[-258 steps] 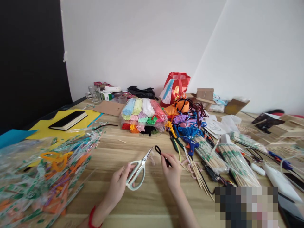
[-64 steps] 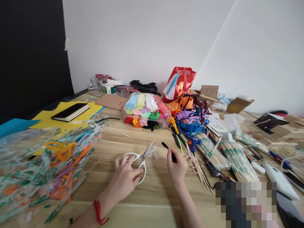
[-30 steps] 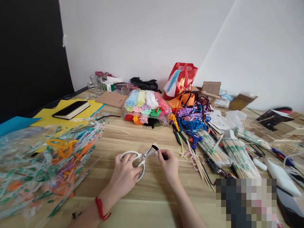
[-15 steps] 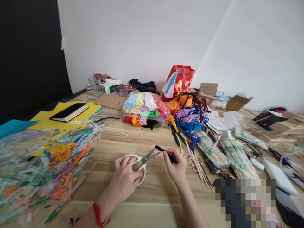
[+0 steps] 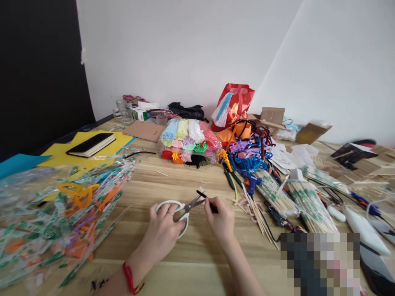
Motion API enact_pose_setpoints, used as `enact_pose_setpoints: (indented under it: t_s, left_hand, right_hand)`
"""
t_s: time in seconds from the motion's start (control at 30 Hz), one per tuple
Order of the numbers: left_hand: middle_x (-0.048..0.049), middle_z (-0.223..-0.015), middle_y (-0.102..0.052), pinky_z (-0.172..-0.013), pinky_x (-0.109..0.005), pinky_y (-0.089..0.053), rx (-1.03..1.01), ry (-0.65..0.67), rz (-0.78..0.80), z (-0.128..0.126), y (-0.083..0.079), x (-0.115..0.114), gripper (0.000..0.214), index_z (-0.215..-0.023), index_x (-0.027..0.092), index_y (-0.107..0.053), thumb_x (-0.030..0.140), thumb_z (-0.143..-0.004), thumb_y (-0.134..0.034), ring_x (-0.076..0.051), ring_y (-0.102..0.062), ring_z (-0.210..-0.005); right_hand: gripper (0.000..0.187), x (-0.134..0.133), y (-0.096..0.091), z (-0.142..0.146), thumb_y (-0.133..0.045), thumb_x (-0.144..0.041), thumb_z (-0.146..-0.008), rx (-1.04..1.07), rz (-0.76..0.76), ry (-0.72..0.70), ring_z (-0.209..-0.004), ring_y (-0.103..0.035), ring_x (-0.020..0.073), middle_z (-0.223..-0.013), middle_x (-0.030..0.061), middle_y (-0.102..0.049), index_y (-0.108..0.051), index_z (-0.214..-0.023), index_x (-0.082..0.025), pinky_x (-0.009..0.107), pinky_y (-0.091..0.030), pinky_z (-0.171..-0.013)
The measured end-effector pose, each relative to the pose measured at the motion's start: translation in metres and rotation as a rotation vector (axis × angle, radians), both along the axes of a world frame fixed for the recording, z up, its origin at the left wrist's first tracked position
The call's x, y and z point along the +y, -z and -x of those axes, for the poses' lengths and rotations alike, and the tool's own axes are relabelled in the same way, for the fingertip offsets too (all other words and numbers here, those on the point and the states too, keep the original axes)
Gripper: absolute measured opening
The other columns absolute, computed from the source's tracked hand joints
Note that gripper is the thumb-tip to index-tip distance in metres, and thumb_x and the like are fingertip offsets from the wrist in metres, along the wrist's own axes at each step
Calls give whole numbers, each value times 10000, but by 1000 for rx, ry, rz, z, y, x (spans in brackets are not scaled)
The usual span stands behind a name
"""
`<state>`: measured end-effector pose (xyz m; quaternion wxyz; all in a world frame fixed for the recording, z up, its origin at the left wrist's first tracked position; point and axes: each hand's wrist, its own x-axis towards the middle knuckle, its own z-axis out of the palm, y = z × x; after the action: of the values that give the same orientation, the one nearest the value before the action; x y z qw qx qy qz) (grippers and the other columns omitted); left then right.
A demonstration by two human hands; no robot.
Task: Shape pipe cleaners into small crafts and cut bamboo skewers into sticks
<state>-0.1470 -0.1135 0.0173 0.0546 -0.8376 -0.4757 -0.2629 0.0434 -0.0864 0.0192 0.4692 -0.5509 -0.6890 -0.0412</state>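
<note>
Your left grip (image 5: 163, 228) wraps scissors (image 5: 187, 208); at their blades (image 5: 197, 203) your right grip (image 5: 221, 218) pinches a black strip (image 5: 200, 193), seemingly steadying it.

At frame left, a closed black-covered notebook (image 5: 90, 144) lies on yellow paper sheets (image 5: 58, 152); clear, green-printed plastic wrappers (image 5: 43, 230) fill the lower left. Near the centre sits a clear plastic bag (image 5: 191, 149) of multicoloured fuzzy stems (image 5: 183, 130), and above it to the right stands a red gift bag with gold print (image 5: 241, 100). Right of centre, a blue glue gun (image 5: 252, 182) lies beside clear-wrapped wooden sticks (image 5: 274, 193)
</note>
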Motion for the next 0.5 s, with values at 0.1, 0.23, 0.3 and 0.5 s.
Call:
enact_pose_setpoints:
  t_s: [0.1,0.23,0.3,0.5]
  left_hand:
    - [-71,-1029,-574,-857,-497,-260,0,-1,4,0,0,-1,116,-710,267,-669,180,-750,-604,-265,-455,-998]
    - [-76,-1042,-569,-856,-483,-270,-7,11,-6,1,1,1,137,-718,261,-675,172,-759,-580,-265,-450,-1008]
    - [-81,-1049,-566,-855,-478,-274,-10,12,-14,2,2,1,143,-725,261,-679,174,-762,-572,-268,-449,-1014]
    - [-79,-1035,-576,-847,-496,-273,5,16,15,1,3,0,109,-738,271,-674,184,-744,-609,-275,-457,-1013]
  right_hand:
    - [219,2,3,-1,-494,-284,-850,34,-57,204,-482,-540,114,-554,6,-595,-561,-667,-184,211,-366,-491]
    - [198,-1,3,7,-479,-293,-863,66,18,-56,-505,-568,109,-600,9,-626,-592,-740,-187,201,-394,-505]
    - [213,-3,4,12,-455,-289,-874,33,82,-172,-522,-583,111,-625,17,-643,-602,-756,-190,199,-404,-513]
    - [219,-2,6,12,-471,-294,-858,75,29,21,-477,-561,109,-563,2,-617,-588,-707,-188,203,-391,-485]
